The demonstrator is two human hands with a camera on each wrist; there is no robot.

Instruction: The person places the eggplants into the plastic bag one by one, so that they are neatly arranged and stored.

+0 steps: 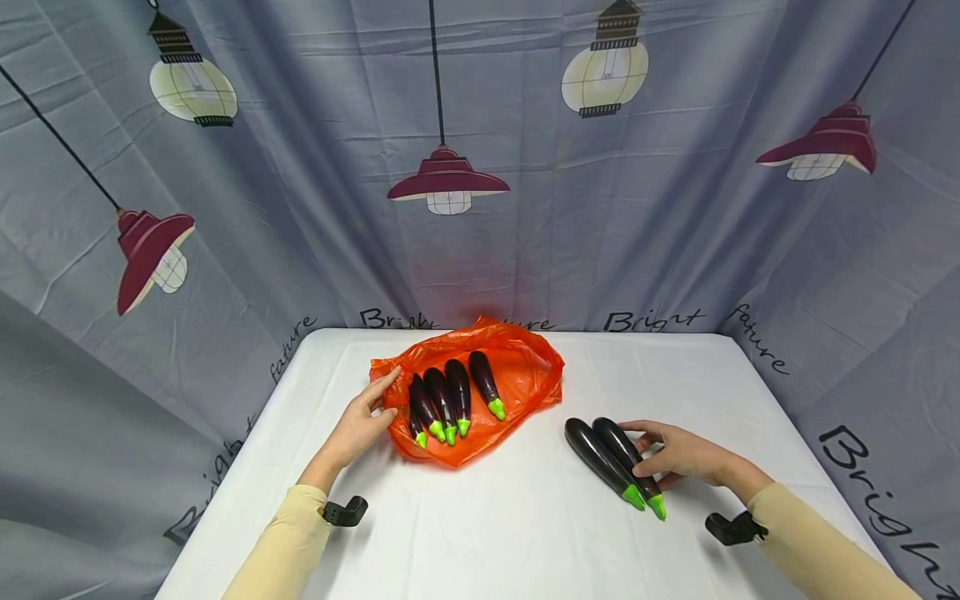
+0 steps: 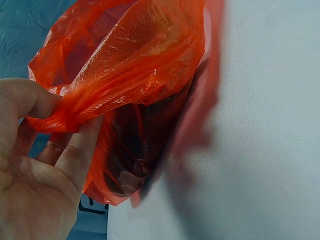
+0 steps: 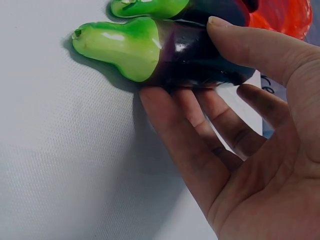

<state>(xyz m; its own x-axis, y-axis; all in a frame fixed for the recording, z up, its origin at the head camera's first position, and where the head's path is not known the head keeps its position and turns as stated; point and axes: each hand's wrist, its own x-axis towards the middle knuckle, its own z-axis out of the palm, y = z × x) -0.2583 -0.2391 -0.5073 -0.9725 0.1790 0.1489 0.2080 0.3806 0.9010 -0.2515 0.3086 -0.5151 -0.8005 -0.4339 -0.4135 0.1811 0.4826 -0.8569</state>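
Note:
An orange plastic bag (image 1: pixel 525 371) lies open at the middle of the white table (image 1: pixel 517 533), with several dark purple eggplants (image 1: pixel 457 392) on it, green stems toward me. My left hand (image 1: pixel 384 396) pinches the bag's left edge (image 2: pixel 130 75) between thumb (image 2: pixel 30 97) and fingers. To the right, two more eggplants (image 1: pixel 603 460) lie side by side on the cloth. My right hand (image 1: pixel 651 454) grips the right one (image 3: pixel 145 47), thumb (image 3: pixel 250 45) on top and fingers beneath. The other eggplant's stem (image 3: pixel 147 6) shows just beyond it.
A grey curtain (image 1: pixel 300 208) printed with lamps closes in the table at the back and both sides. Black camera mounts sit at my left wrist (image 1: pixel 345 511) and right wrist (image 1: pixel 731 527). Bare white cloth stretches along the front edge and far right.

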